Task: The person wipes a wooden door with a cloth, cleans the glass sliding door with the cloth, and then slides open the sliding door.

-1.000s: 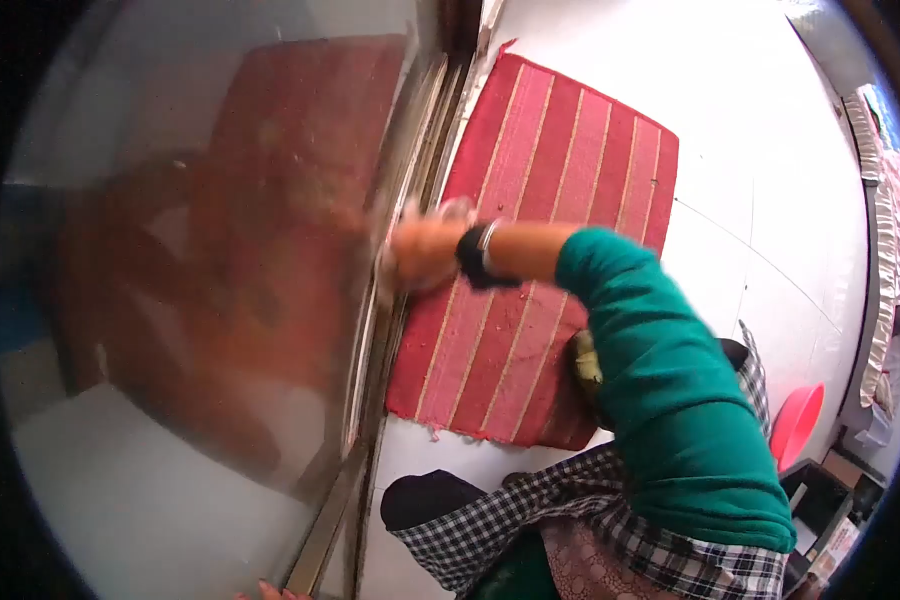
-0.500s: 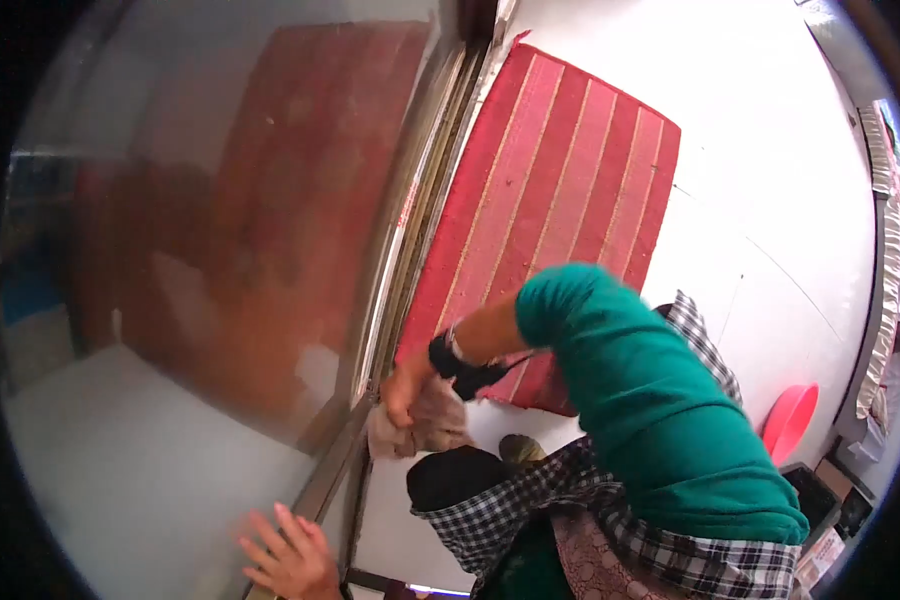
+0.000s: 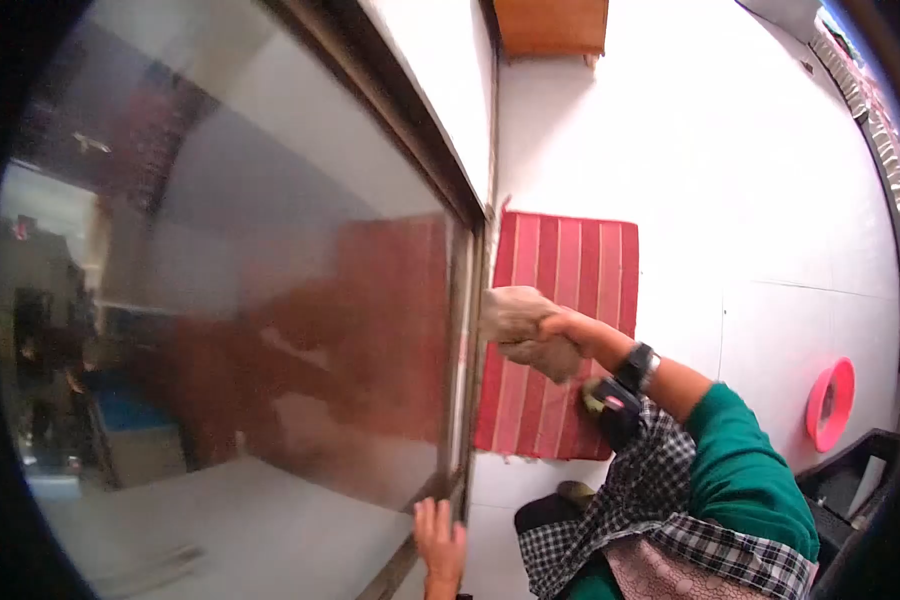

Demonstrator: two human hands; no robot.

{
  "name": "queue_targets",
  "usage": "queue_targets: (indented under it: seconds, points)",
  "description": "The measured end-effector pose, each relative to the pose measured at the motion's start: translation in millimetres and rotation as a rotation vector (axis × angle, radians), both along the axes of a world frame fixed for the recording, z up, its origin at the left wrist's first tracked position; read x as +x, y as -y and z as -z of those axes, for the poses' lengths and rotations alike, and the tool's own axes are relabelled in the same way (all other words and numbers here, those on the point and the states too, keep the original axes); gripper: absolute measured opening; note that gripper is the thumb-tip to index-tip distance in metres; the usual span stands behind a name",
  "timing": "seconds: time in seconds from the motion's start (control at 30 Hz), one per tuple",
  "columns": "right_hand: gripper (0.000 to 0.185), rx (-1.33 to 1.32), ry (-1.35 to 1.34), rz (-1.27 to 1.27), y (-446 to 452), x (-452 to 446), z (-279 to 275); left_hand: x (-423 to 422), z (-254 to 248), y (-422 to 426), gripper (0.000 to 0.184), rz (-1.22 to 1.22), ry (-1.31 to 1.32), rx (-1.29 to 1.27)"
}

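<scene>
My right hand grips a crumpled greyish-brown cloth beside the metal edge of the glass panel, over the red striped mat. Part of the cloth hangs below the fingers. At the bottom, my left hand lies against the lower frame of the glass panel, fingers stretched out and holding nothing. The glass reflects red and grey shapes.
The red striped mat lies on the white tiled floor. A pink basin and a black crate are at the right. An orange-brown piece of furniture stands at the top.
My right hand has moved with the cloth from the frame's lower corner up and right in the view. My left hand has come further into view along the frame. The whole view has shifted.
</scene>
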State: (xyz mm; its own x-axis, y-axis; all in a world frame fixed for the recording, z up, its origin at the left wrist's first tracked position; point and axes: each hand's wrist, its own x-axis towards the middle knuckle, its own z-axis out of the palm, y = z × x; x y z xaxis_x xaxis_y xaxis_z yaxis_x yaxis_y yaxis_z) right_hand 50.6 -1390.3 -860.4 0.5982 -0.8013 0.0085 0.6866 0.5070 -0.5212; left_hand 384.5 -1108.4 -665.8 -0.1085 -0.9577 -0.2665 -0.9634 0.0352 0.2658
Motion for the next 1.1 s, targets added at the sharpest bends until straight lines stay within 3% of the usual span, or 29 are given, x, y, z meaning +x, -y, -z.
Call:
queue_targets:
  seconds: [0.03,0.07,0.1,0.17,0.3,0.5,0.57,0.63,0.77,0.83,0.9,1.1]
  points:
    - [0.057,-0.011,0.544,-0.057,13.2,-4.9,54.7,-28.1,-38.9,29.7,0.049,0.109,0.016,0.001]
    - [0.057,-0.112,-0.062,0.334,-10.8,-28.9,-24.4,-48.4,-65.6,56.0,0.049,0.205,-0.001,-0.073]
    - [0.057,-0.064,-0.786,0.523,-36.2,-53.5,-104.7,-64.6,-93.6,83.7,0.049,0.302,-0.018,-0.149]
    - [0.056,0.163,-0.294,0.35,-55.8,-107.8,-247.7,-100.1,-160.3,146.6,0.047,0.389,-0.022,-0.259]
    - [0.057,0.292,-0.18,0.474,-79.2,-154.8,-337.5,-157.0,-308.8,286.2,0.043,0.545,0.063,-0.642]
    - [0.051,0.329,-0.2,0.559,-106.4,-217.0,-375.3,-202.6,-514.7,434.6,0.039,0.743,0.436,-1.142]
    - [0.049,0.312,-0.208,0.611,-109.1,-226.0,-385.1,-206.1,-563.2,471.1,0.038,0.801,0.557,-1.139]
    - [0.048,0.385,-0.187,0.645,-111.5,-234.9,-398.0,-217.2,-607.3,492.8,0.038,0.823,0.794,-0.972]
    - [0.048,0.432,-0.169,0.709,-117.4,-246.9,-404.9,-220.0,-630.8,559.9,0.037,0.783,1.018,-1.104]
    - [0.048,0.404,-0.179,0.713,-121.3,-252.1,-381.5,-232.7,-635.9,576.5,0.033,0.749,1.209,-0.925]
    - [0.048,0.451,-0.116,0.765,-125.0,-257.0,-369.0,-249.4,-646.4,575.3,0.034,0.674,1.208,-0.802]
    - [0.049,0.465,-0.146,0.724,-133.6,-252.4,-387.5,-243.2,-638.1,578.3,0.033,0.693,1.264,-0.957]
